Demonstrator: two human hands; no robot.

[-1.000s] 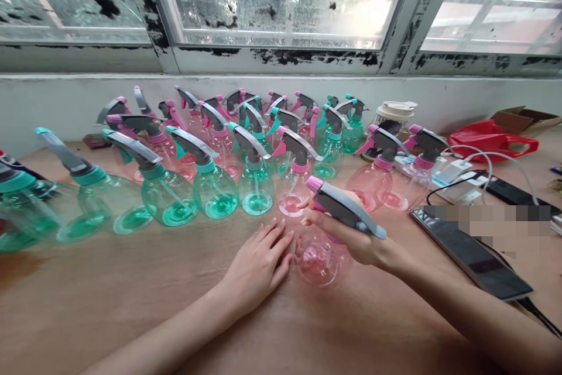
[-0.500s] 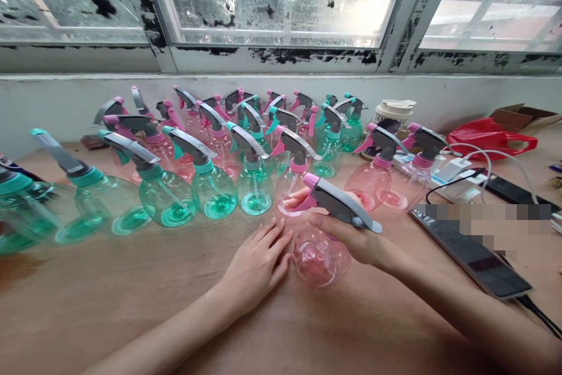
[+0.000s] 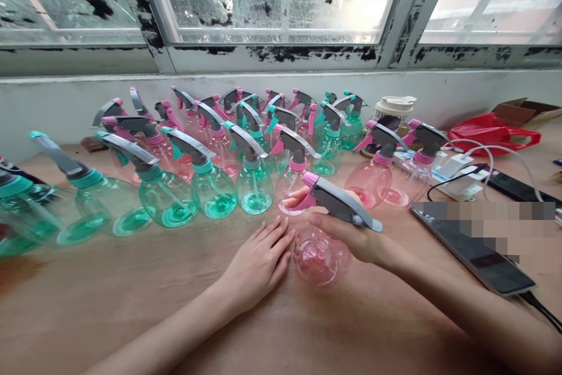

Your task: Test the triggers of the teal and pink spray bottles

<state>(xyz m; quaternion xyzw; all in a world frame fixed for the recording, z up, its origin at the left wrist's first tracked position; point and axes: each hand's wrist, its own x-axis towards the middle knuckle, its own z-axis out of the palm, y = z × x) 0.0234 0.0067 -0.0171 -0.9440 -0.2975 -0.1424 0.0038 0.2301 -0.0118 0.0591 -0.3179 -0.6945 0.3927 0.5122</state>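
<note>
My right hand (image 3: 346,234) is wrapped round the neck of a pink spray bottle (image 3: 319,258), just under its grey and pink trigger head. The bottle leans, its round pink base turned toward me. My left hand (image 3: 261,258) lies flat on the wooden table (image 3: 184,305), fingers stretched forward, close to the left side of that bottle. Just beyond the hands stands another pink spray bottle (image 3: 292,179), with a green spray bottle (image 3: 254,188) to its left. Part of my right hand's grip is hidden behind the trigger head.
Several green and pink spray bottles stand in rows toward the window wall. On the right are a phone (image 3: 474,252) with a cable, a power strip (image 3: 461,179), a red plastic bag (image 3: 492,132), a cardboard box (image 3: 527,110) and a lidded cup (image 3: 393,109).
Both hands and the held bottle stay almost where they were. The view has shifted very slightly.
</note>
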